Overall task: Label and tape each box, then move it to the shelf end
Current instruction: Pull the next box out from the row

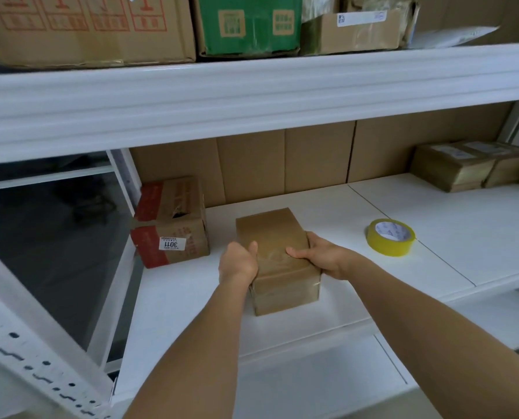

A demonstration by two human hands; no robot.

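Note:
A small brown cardboard box [270, 228] wrapped in clear tape stands on the white shelf board [327, 207], near its front edge. My left hand [237, 263] grips its left side, thumb on the top face. My right hand [315, 254] grips the right side, its thumb lying across the top and its fingers curled over the far edge. No label shows on the faces I see. A roll of yellowish tape [391, 237] lies flat on the shelf to the right of the box.
A red-and-brown carton [170, 222] with a white sticker reading 3011 stands at the shelf's left end. Two taped boxes [469, 166] sit at the far right. The upper shelf beam [252, 101] hangs close above, loaded with large cartons [246, 22]. A perforated white upright [40, 367] rises at lower left.

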